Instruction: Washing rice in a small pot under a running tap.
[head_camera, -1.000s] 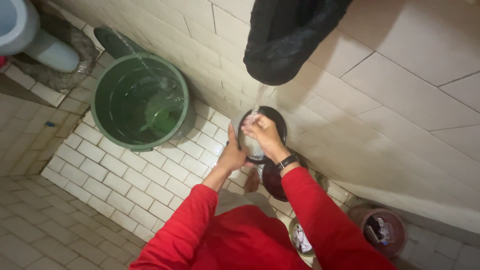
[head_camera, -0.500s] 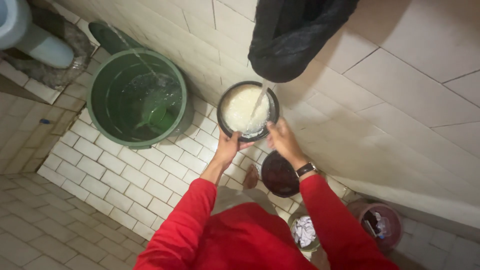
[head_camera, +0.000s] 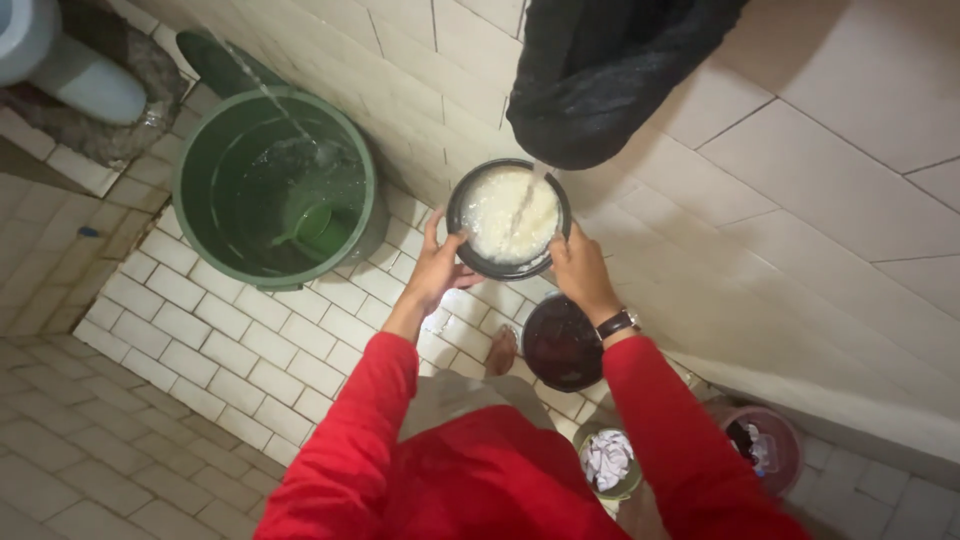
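I hold a round dark pot (head_camera: 462, 200) up in front of me with both hands. My left hand (head_camera: 437, 268) grips its left rim and my right hand (head_camera: 582, 270), with a wristwatch on the wrist, grips its right rim. The pot is full of cloudy white water, and a thin stream of water falls into it from above. Both arms are in red sleeves. Below the pot, on the tiled floor, stands a dark round bowl (head_camera: 560, 345) next to my bare foot (head_camera: 500, 352).
A large green bucket (head_camera: 190, 170) with water and a green scoop stands at the left, a stream of water falling into it. A dark cloth (head_camera: 610, 70) hangs above on the tiled wall. A small container (head_camera: 608, 462) with white stuff and a pinkish pail (head_camera: 765, 450) stand at the lower right. A toilet base (head_camera: 60, 60) is at the upper left.
The pot has come up from low by the floor to under the falling water. My right hand moved from inside the pot to its right rim, and the dark bowl on the floor came into view.
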